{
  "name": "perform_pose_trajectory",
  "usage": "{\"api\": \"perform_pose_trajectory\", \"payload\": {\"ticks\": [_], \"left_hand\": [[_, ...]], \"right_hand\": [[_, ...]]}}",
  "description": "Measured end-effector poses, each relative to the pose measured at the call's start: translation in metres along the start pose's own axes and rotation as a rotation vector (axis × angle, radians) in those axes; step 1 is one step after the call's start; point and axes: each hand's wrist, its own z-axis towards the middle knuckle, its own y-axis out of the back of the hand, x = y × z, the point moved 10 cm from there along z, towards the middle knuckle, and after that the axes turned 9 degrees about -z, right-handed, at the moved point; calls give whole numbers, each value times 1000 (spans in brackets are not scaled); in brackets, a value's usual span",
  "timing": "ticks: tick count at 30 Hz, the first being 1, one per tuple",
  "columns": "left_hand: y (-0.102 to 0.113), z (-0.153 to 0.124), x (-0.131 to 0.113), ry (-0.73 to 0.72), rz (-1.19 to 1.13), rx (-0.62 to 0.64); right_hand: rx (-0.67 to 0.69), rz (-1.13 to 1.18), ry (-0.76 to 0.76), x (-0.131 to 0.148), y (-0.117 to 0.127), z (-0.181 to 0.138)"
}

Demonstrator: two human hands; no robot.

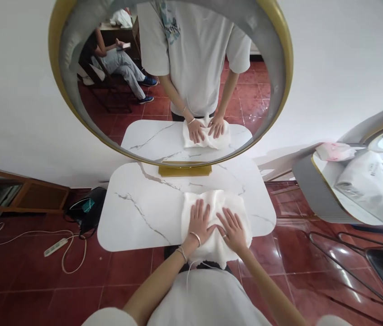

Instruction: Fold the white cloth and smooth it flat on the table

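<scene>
A soft white cloth (221,199) lies in loose folds on the right half of a white marble-patterned tabletop (128,226), its near edge hanging over the front. Pressed flat on it is my left hand (201,224), fingers stretched and a little apart, with two bracelets at the wrist. Just to its right, my right hand (232,230) rests on the same cloth with fingers spread and a ring on one of them. The thumbs come close together. Both hands and the cloth show again in the round mirror (194,90).
The mirror's gold base (184,170) stands at the table's back. On the red tiled floor to the left are a black bag (93,206) and a power strip (55,247) with its cord. At right, a second table holds white fabric (370,179). A seated person appears in the mirror.
</scene>
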Motion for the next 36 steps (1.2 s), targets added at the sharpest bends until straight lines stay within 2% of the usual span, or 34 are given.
{"api": "perform_pose_trajectory", "payload": {"ticks": [3,5,8,11,13,15,17,20,22,25,26,28,30,33,36], "left_hand": [[-7,24,-25,-65,-104,34],[-4,49,-26,-17,-187,33],[13,84,-1,203,-220,-72],[24,103,29,427,-265,-108],[27,111,41,505,-321,-73],[34,117,41,496,-355,-31],[44,117,34,447,-386,12],[65,106,8,297,-435,72],[82,90,-16,182,-459,115],[107,65,-49,48,-455,184],[116,58,-59,8,-430,206],[134,47,-73,-55,-358,235],[152,40,-79,-96,-288,238],[178,36,-83,-159,-251,219],[199,30,-90,-271,-242,208]], "right_hand": [[15,-46,-52,-41,0,-8],[24,-50,-97,-72,-1,-5],[51,-20,-139,-105,-3,4],[62,11,-171,-114,-5,7],[50,25,-194,-109,-7,4],[33,43,-211,-102,-10,-3],[22,81,-212,-95,-12,-10],[-2,218,-195,-89,-3,-10],[-70,355,-217,-88,23,-1],[-195,499,-234,-79,88,24],[-197,525,-180,-68,110,35],[-114,575,-35,-39,144,56],[48,618,94,-10,160,70],[258,639,164,17,160,77],[306,627,149,23,159,77]]}}
